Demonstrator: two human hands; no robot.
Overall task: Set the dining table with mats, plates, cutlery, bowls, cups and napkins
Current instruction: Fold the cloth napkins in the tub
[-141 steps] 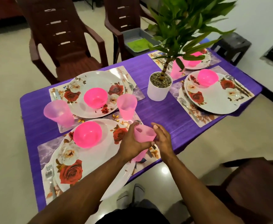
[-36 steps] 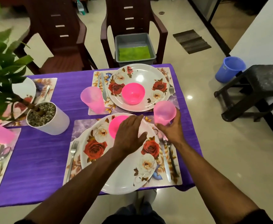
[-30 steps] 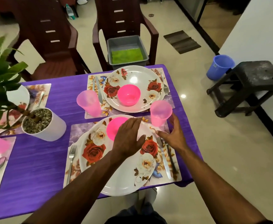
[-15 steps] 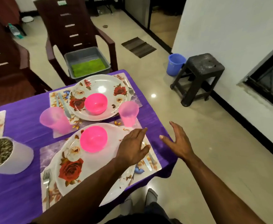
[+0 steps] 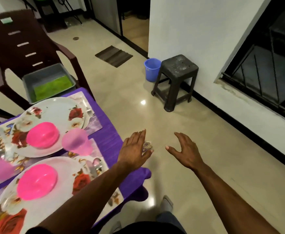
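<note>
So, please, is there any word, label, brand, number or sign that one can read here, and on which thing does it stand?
None can be read.
Green label on the chair back: too blurred to tell whether it bears text.
Pale mark on the blue bucket: too small to read.
Plates and mats: flower patterns only, no words.

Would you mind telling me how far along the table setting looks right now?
Done here: two plates on mats, each holding a pink bowl, a cup between them, cutlery beside. In hand: nothing; left hand and right hand are open, off the table. Left: napkins, none visible.
</note>
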